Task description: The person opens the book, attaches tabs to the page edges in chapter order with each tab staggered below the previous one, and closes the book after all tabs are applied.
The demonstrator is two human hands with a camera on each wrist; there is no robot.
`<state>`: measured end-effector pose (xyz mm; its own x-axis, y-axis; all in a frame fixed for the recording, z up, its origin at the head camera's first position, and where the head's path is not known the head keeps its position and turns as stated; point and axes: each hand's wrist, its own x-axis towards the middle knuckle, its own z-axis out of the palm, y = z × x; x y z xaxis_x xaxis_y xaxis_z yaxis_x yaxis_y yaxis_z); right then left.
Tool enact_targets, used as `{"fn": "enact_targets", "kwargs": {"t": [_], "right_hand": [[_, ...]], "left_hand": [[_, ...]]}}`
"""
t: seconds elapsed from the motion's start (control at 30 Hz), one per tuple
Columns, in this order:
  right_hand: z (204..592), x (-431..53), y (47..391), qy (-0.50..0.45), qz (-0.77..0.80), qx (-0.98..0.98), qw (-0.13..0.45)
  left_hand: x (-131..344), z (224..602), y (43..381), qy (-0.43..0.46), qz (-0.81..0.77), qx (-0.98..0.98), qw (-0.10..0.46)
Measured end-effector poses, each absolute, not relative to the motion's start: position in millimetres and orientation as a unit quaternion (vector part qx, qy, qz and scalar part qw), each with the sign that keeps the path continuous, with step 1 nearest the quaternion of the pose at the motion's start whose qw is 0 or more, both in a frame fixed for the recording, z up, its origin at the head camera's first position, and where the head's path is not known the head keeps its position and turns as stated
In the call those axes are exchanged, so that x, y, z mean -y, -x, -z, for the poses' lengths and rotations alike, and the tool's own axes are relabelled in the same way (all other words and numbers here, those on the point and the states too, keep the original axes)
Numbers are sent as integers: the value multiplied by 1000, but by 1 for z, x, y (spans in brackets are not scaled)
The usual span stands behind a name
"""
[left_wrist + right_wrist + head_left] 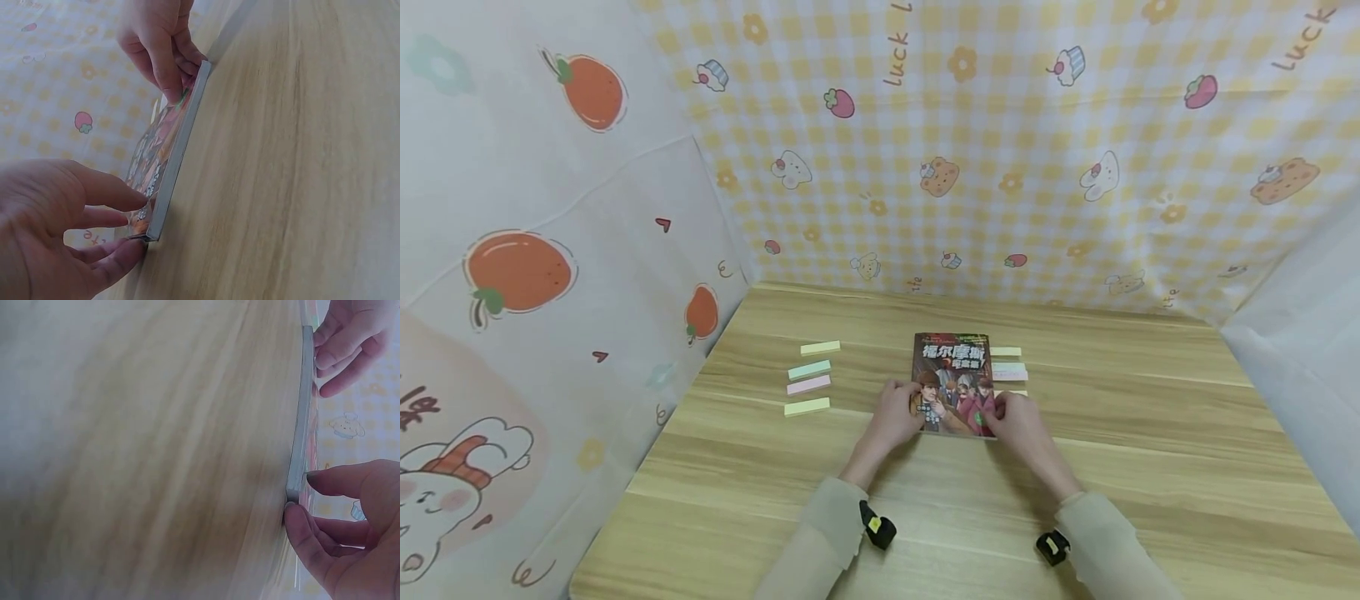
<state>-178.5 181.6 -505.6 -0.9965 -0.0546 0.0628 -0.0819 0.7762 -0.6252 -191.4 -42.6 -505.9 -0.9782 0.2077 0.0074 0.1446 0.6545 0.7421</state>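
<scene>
A paperback book [951, 375] with a dark illustrated cover and large white characters lies face up on the wooden table. My left hand [898, 414] grips its lower left side, thumb and fingers round the edge; the left wrist view shows this hand [69, 219] at the book's corner. On the opposite side, my right hand [1019, 419] pinches the lower right edge. In the right wrist view the right hand [356, 525] has thumb and fingertips at the corner of the grey page block [300, 425]. The fingertips beneath the book are partly hidden.
Left of the book, several sticky-note strips lie in a column: yellow [820, 347], green [809, 369], pink [808, 385] and yellow [807, 407]. More pale strips [1009, 372] show at the book's right side, partly covered. A checked cloth [970, 233] hangs behind the table [730, 483].
</scene>
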Motion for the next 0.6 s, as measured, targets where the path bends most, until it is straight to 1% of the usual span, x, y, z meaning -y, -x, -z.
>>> {"fn": "enact_targets", "kwargs": {"t": [0.23, 0.5, 0.6], "right_hand": [[505, -183, 180, -27, -345, 938, 20], [504, -184, 179, -16, -343, 939, 5], [504, -184, 178, -15, -342, 940, 10]], "left_hand": [[41, 505, 195, -97, -423, -900, 37], [40, 509, 197, -107, -438, -892, 20], [40, 509, 198, -110, -439, -892, 18]]}}
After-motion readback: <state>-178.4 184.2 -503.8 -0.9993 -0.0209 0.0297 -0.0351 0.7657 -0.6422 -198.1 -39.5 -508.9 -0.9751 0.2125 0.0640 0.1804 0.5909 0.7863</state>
